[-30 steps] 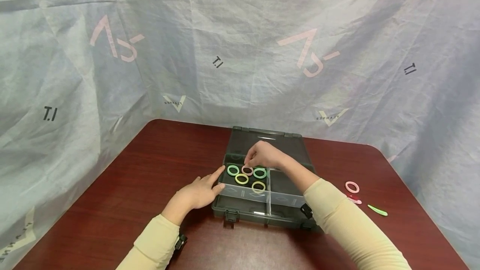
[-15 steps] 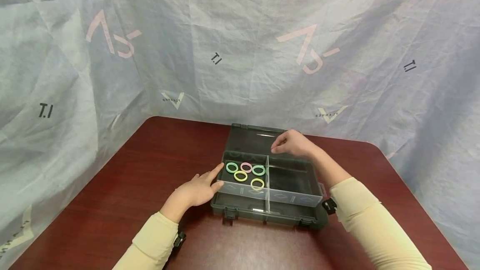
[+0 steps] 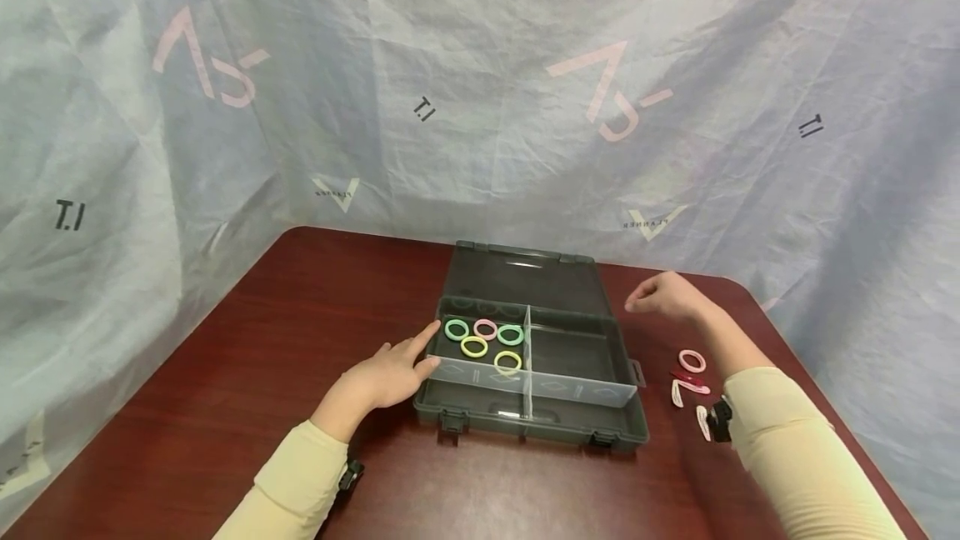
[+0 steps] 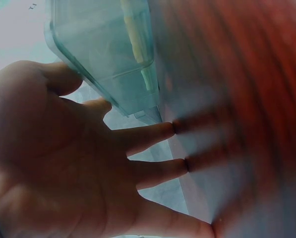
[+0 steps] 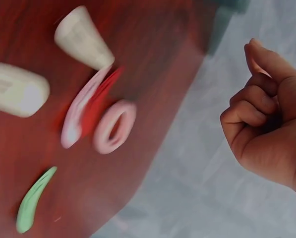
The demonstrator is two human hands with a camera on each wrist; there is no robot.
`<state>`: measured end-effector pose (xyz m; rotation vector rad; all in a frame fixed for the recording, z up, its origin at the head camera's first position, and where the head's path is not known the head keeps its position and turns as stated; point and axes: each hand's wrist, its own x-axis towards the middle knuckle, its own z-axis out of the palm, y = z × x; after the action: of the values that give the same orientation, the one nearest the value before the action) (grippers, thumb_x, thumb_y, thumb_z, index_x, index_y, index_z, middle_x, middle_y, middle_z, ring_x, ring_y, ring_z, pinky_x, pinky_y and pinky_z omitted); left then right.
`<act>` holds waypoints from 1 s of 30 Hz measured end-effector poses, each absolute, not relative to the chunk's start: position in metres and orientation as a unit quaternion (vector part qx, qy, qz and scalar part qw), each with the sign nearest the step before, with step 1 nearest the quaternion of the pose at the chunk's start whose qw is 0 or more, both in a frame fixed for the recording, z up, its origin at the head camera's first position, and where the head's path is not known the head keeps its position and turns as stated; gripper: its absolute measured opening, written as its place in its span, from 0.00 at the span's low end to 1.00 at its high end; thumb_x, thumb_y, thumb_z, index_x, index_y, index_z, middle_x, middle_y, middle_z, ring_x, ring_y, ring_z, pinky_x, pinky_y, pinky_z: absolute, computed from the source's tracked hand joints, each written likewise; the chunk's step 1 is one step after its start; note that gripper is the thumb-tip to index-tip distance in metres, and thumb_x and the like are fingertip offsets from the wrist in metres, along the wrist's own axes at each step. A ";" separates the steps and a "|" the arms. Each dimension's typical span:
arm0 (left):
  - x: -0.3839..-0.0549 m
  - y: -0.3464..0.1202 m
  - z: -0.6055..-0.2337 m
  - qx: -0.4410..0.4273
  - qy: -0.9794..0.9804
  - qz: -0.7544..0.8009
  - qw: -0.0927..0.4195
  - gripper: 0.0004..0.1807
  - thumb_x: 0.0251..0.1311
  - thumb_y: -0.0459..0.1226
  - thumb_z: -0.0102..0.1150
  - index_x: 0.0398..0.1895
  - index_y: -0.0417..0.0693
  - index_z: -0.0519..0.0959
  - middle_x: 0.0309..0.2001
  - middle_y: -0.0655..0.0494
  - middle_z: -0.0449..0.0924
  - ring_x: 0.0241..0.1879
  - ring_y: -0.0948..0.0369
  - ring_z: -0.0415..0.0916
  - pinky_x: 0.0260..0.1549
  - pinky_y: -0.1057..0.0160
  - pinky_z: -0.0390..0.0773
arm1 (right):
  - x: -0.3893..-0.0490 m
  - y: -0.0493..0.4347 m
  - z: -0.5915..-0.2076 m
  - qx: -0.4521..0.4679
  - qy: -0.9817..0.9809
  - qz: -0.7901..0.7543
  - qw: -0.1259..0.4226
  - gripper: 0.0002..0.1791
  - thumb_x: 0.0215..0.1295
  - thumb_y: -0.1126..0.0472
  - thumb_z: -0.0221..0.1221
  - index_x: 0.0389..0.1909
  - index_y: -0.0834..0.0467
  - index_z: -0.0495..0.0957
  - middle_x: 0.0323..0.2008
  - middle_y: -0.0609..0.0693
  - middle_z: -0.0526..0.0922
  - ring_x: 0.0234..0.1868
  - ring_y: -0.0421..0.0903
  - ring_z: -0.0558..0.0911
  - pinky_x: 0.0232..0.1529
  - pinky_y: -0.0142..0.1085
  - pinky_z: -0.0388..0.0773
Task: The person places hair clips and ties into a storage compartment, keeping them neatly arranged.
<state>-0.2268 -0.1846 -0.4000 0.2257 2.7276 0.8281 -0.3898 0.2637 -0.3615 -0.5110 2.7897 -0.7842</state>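
My left hand (image 3: 378,377) spreads at the left side of a dark translucent plastic box (image 3: 555,433). Its thumb and index finger lie at the box's edge; in the left wrist view the other fingertips touch the table. Inside the left compartment lie several hair ties, among them a pink one (image 3: 485,321) and a green one (image 3: 447,330). My right hand (image 3: 671,294) hovers right of the box, fingers curled, thumb and index tips together, nothing visible between them. Nearest to it on the table are a pink hair tie (image 5: 102,126), a red hair clip (image 5: 98,104) and a pink hair clip (image 5: 76,119).
The box's lid (image 3: 517,273) is folded back behind it. A divider (image 3: 528,357) separates the two compartments. Two whitish hair clips (image 5: 83,39) and a green hair clip (image 5: 33,203) also lie on the red-brown table (image 3: 480,494). Grey cloth (image 3: 480,157) hangs behind.
My right hand has left the pink hair tie in the box and moved right, past the box, toward the loose hair ties and clips. The left hand stays at the box's edge.
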 end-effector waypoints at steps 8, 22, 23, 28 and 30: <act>-0.229 -0.185 -0.402 0.082 0.946 0.281 0.142 0.36 0.80 0.51 0.42 0.84 0.60 0.42 0.78 0.39 0.52 0.75 0.32 0.42 0.69 0.31 0.48 | -0.389 0.317 -0.384 -0.156 0.953 -0.242 0.095 0.12 0.68 0.57 0.66 0.41 0.63 0.89 0.40 0.53 0.88 0.44 0.47 0.81 0.42 0.42 0.78; -0.229 -0.185 -0.401 0.077 0.945 0.282 0.145 0.36 0.80 0.50 0.41 0.84 0.62 0.42 0.78 0.38 0.52 0.75 0.30 0.42 0.68 0.30 0.49 | -0.380 0.365 -0.414 -0.059 0.907 -0.367 0.197 0.14 0.66 0.63 0.67 0.46 0.69 0.83 0.22 0.46 0.80 0.13 0.37 0.59 0.16 0.32 0.61; -0.229 -0.185 -0.401 0.076 0.945 0.282 0.146 0.36 0.80 0.50 0.41 0.84 0.62 0.42 0.78 0.38 0.52 0.75 0.30 0.42 0.68 0.30 0.49 | -0.380 0.366 -0.415 -0.055 0.905 -0.372 0.200 0.14 0.66 0.63 0.67 0.47 0.69 0.83 0.25 0.47 0.82 0.14 0.37 0.60 0.16 0.32 0.62; -0.228 -0.185 -0.402 0.077 0.945 0.283 0.143 0.36 0.80 0.50 0.41 0.84 0.62 0.42 0.78 0.38 0.52 0.75 0.30 0.42 0.68 0.29 0.49 | -0.375 0.369 -0.418 -0.045 0.899 -0.386 0.202 0.14 0.66 0.63 0.67 0.47 0.68 0.83 0.27 0.48 0.83 0.17 0.39 0.64 0.18 0.32 0.65; -0.228 -0.185 -0.402 0.078 0.945 0.284 0.143 0.36 0.80 0.50 0.41 0.84 0.62 0.42 0.78 0.38 0.52 0.75 0.30 0.42 0.68 0.30 0.49 | -0.373 0.370 -0.419 -0.049 0.900 -0.384 0.201 0.14 0.66 0.63 0.67 0.46 0.68 0.84 0.28 0.47 0.83 0.18 0.40 0.64 0.18 0.32 0.65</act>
<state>-0.2285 -0.1851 -0.4017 0.2256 2.7256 0.8178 -0.3731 0.3704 -0.4190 -0.1368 2.5129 -1.0736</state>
